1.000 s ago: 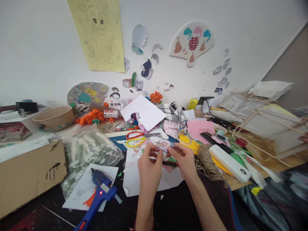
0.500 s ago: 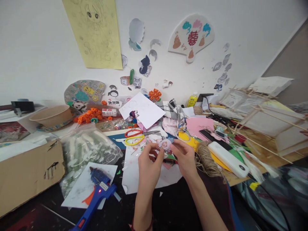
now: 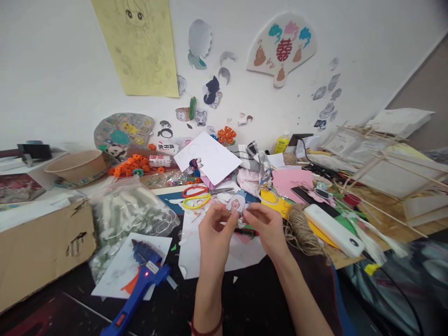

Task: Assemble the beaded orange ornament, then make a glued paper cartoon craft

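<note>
A small paper cutout of a cartoon figure (image 3: 236, 201), with white hair, a pinkish face and a bluish top edge, is held upright between my two hands over the cluttered desk. At its lower left edge, my left hand (image 3: 216, 233) pinches it with thumb and index finger. My right hand (image 3: 268, 228) grips the lower right edge between its fingertips. Under and behind the cutout are white paper (image 3: 217, 266) and colourful paper scraps. Just beyond my left hand lie scissors (image 3: 196, 197) with red and yellow handles.
A blue glue gun (image 3: 143, 284), its red light lit, lies at the left on a white sheet. Twine (image 3: 301, 228) and a white power bank (image 3: 332, 228) are at the right. Stick frames (image 3: 395, 182) stand farther right. Behind the hands rests a tilted white card (image 3: 213, 161).
The cutout has been raised slightly and turned upright, so its figure faces me more plainly. My right fingertips have come closer to the left ones. The view has shifted a little.
</note>
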Tool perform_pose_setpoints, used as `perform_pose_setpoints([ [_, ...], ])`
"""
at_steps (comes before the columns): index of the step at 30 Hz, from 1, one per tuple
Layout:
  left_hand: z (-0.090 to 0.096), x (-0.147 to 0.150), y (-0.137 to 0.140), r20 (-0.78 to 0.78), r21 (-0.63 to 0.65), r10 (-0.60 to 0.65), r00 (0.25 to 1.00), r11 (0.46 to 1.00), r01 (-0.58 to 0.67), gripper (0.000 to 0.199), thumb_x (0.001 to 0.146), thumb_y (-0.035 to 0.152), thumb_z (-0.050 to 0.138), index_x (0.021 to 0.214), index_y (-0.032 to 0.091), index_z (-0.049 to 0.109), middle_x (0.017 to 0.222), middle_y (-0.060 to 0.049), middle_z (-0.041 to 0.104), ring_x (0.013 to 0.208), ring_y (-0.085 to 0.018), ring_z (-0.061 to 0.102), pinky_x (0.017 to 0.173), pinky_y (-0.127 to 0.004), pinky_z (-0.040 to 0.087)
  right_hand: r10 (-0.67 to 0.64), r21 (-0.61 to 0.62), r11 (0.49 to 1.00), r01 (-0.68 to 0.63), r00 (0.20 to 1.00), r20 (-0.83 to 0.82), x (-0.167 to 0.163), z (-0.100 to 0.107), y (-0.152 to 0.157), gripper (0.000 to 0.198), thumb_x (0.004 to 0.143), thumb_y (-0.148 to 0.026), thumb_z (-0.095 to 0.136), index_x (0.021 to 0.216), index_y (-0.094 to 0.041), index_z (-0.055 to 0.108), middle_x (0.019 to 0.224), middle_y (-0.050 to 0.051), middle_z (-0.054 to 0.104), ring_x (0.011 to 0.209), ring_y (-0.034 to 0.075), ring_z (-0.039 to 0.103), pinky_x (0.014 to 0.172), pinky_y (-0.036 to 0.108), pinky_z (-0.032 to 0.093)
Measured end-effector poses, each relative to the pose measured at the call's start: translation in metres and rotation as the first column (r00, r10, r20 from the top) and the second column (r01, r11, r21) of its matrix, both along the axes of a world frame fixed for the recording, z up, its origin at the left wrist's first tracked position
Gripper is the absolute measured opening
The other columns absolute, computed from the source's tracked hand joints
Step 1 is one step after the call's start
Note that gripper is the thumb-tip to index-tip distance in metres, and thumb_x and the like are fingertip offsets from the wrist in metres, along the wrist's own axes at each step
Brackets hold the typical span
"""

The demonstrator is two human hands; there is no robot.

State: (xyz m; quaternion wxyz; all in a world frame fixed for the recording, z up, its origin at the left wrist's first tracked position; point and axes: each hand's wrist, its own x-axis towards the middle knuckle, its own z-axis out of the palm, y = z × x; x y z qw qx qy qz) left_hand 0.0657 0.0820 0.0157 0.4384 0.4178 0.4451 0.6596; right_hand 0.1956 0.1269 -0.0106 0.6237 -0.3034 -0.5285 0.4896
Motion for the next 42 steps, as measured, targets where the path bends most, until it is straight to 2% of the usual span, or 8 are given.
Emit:
perform_pose_setpoints([
  [3,-0.0005,0.0002,0.0005,-0.012,-0.007,-0.006,1.0,1.0,0.005,0.028,0.079,0.037,0.075,0.089,0.019,0.057,0.074,0.001,0.062,0.071,-0.013,0.062,0.055,-0.019,0.041,-0.031,0.035,0.999,0.03,0.999,0.022,0.0008,-0.0013,0.0008,0.009,0.076,-0.027,0.081,0.079,-0.02,0.076,0.077,0.001,0.069,0.071,0.013,0.063,0.067,0.024,0.054],
  [9,-0.0016,-0.0013,0.0015,-0.085,0.015,0.018,0.996,1.0,-0.017,0.022,0.085,0.04,0.068,0.09,0.019,0.063,0.091,-0.002,0.068,0.075,-0.012,0.062,0.06,-0.02,0.044,-0.059,0.048,0.997,0.057,0.998,0.025,0.0011,0.0007,0.0005,0.01,0.076,-0.027,0.081,0.077,-0.02,0.075,0.073,0.0,0.064,0.067,0.011,0.058,0.063,0.022,0.051],
  [18,-0.0032,-0.0018,0.0007,-0.081,0.026,0.056,0.995,0.998,-0.054,0.02,0.085,0.039,0.068,0.086,0.019,0.066,0.082,-0.001,0.065,0.073,-0.012,0.058,0.061,-0.021,0.044,-0.086,0.037,0.996,0.087,0.996,-0.015,0.0028,0.0032,-0.0006,0.007,0.077,-0.027,0.08,0.08,-0.022,0.077,0.068,-0.001,0.067,0.059,0.009,0.059,0.056,0.019,0.049],
  [28,-0.0019,-0.0026,0.0017,-0.102,0.004,0.055,0.993,0.998,-0.055,0.02,0.086,0.039,0.068,0.089,0.02,0.067,0.084,0.0,0.066,0.073,-0.011,0.058,0.061,-0.021,0.042,-0.076,0.045,0.996,0.077,0.997,-0.008,0.0013,0.0059,-0.0012,0.005,0.075,-0.024,0.081,0.078,-0.022,0.076,0.072,-0.001,0.066,0.061,0.009,0.057,0.056,0.018,0.051],
  [35,-0.0015,-0.0025,0.0003,-0.101,0.036,0.072,0.992,0.997,-0.069,0.025,0.09,0.043,0.063,0.087,0.019,0.069,0.08,-0.002,0.066,0.072,-0.012,0.058,0.061,-0.023,0.042,-0.108,0.053,0.993,0.109,0.994,-0.012,0.0018,0.0056,-0.0003,0.007,0.074,-0.023,0.081,0.075,-0.02,0.075,0.069,-0.001,0.065,0.059,0.01,0.056,0.053,0.019,0.05],
  [42,-0.0026,-0.0027,0.0008,-0.1,0.035,0.071,0.992,0.997,-0.068,0.024,0.089,0.042,0.064,0.087,0.019,0.069,0.081,-0.002,0.067,0.076,-0.014,0.059,0.062,-0.023,0.042,-0.094,0.066,0.993,0.093,0.996,0.003,0.0029,0.0056,-0.0018,0.003,0.079,-0.023,0.078,0.077,-0.021,0.075,0.065,-0.002,0.064,0.057,0.009,0.056,0.054,0.02,0.048],
])
